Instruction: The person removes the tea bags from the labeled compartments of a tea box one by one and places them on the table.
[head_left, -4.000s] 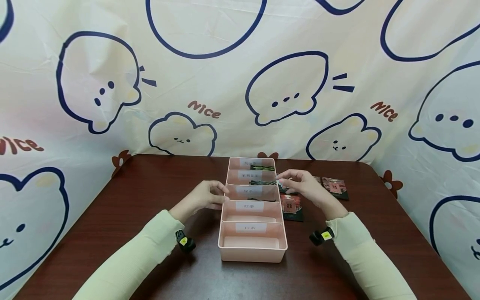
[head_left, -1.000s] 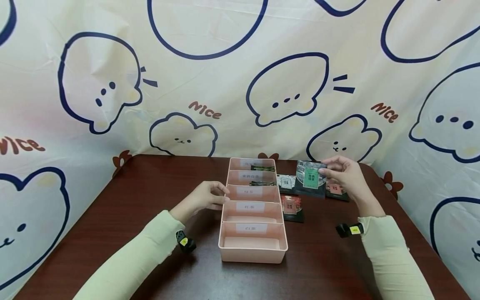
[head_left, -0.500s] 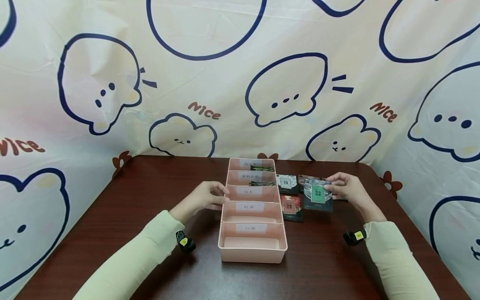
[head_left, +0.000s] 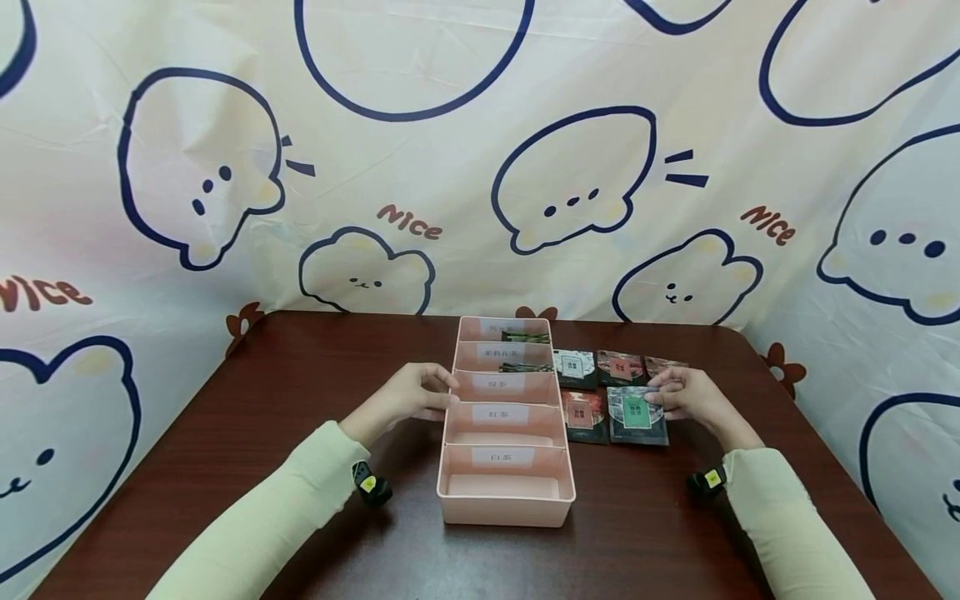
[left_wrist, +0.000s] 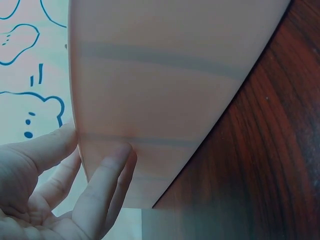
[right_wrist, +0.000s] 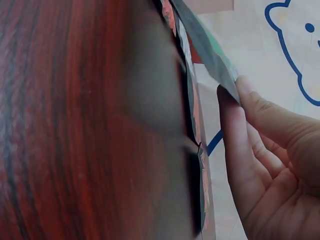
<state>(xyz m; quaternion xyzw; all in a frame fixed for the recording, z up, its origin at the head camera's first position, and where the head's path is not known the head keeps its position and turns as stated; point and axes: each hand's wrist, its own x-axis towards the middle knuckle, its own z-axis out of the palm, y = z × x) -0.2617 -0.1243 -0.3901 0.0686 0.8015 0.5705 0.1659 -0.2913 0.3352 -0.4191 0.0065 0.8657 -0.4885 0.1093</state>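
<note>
A long pale pink divided box [head_left: 506, 508] with labelled compartments stands mid-table. My left hand [head_left: 405, 392] touches its left wall near the rim with fingers extended; in the left wrist view, fingertips rest against the outer wall [left_wrist: 150, 105]. On the right, my right hand [head_left: 697, 398] pinches the upper right edge of a dark tea sachet with a green label [head_left: 637, 414]. In the right wrist view that sachet [right_wrist: 210, 50] slants up between thumb and finger. Beside it lies a red-labelled sachet [head_left: 583, 415], partly behind the box.
Behind are a white-labelled sachet [head_left: 573, 367], a red-labelled one [head_left: 620, 365] and another [head_left: 663, 365] partly covered by my right hand. Thin dark-green packets [head_left: 525, 337] show in the two far compartments. A patterned cloth [head_left: 465, 167] hangs behind the brown table [head_left: 315, 533].
The right hand moved from beside the box to the right, then lowered the green-labelled sachet toward the near row. A dark edge in the third compartment is gone. The left hand stayed put.
</note>
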